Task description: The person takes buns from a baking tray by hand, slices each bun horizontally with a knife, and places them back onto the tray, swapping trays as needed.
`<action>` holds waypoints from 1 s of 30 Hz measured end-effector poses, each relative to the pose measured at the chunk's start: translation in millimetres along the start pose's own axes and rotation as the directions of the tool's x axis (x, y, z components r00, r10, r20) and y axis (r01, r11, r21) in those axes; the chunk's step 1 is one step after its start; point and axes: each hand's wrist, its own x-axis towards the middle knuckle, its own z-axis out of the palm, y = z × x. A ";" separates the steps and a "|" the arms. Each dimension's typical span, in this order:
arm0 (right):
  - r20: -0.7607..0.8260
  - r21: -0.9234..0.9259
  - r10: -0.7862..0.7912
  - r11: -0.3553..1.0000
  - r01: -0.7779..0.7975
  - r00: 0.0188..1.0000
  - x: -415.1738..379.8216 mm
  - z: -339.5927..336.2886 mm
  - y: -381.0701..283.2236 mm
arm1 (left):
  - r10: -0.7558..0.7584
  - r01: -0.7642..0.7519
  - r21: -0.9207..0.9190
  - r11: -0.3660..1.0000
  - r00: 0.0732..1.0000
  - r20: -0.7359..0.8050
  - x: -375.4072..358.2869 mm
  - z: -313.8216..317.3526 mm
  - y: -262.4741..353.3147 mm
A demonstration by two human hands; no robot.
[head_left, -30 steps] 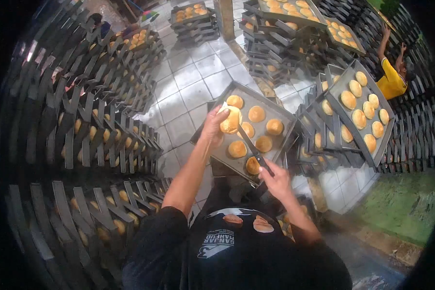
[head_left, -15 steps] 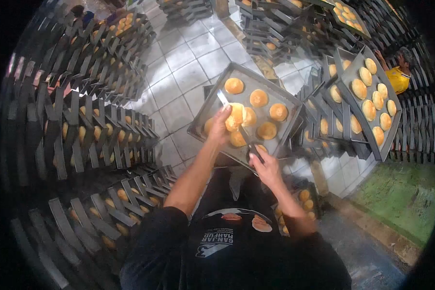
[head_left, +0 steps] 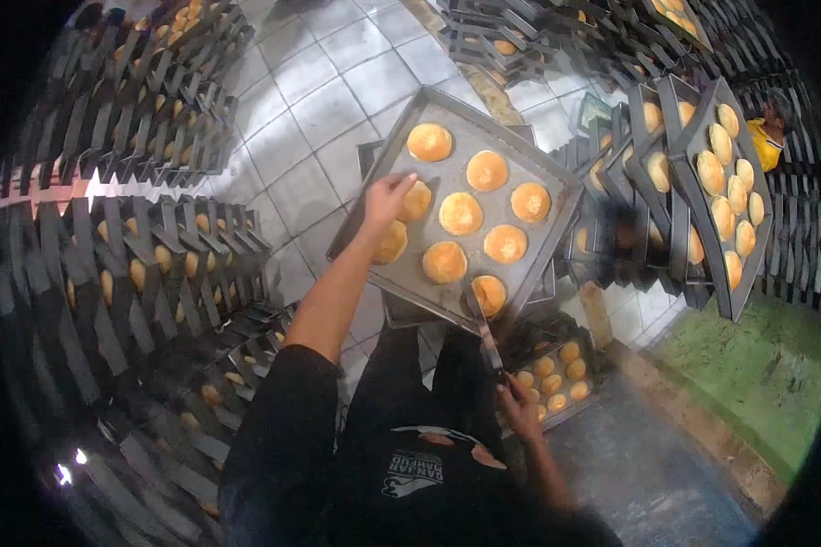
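A dark metal baking tray [head_left: 447, 273] of round golden buns is in front of me, tilted in view. My left hand [head_left: 389, 202] is at the tray's left side, its fingers closed over the edge of a bun [head_left: 417, 202]. Another bun [head_left: 390, 242] lies just below that hand, partly covered by it. In my right hand [head_left: 517, 407], below the tray, is a long-bladed knife [head_left: 491, 351]. Its blade points up past the tray's near rim, beside the nearest bun [head_left: 489, 295]. A bun with a rough-looking top [head_left: 461, 213] sits mid-tray.
Stacked trays of buns [head_left: 722, 201] stand close on the right. More stacks [head_left: 146, 255] line the left side. A lower tray of buns [head_left: 556, 378] is near my right hand. Pale floor tiles [head_left: 319, 118] show ahead. A person in a yellow shirt [head_left: 764, 144] is at far right.
My left hand has moved left and down from the bun held above the tray to the bun at the left side. The knife has drawn back toward me, away from the raised bun.
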 end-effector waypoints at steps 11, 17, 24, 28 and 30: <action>-0.104 0.457 0.213 0.878 -0.143 0.972 6.5 35.3 1.4 | 0.000 0.044 0.476 0.878 0.996 -0.092 90.3 67.2 50.9; -0.178 0.247 0.006 0.968 0.039 0.984 29.5 1.8 -60.0 | 0.141 -0.151 0.203 0.967 0.988 0.063 71.7 87.9 31.8; -0.182 0.307 -0.200 0.918 0.249 0.963 27.5 -45.2 -171.4 | 0.100 0.256 -0.820 0.511 0.930 0.353 -18.9 39.0 149.9; -0.262 0.186 -0.517 0.801 0.569 0.815 12.2 -52.5 -195.2 | -0.051 0.321 -0.917 0.237 0.947 0.319 -63.0 23.1 184.5; -0.260 0.028 -0.632 0.751 0.660 0.730 7.9 -54.9 -197.9 | -0.021 0.253 -0.935 0.249 0.966 0.256 -72.6 18.7 197.7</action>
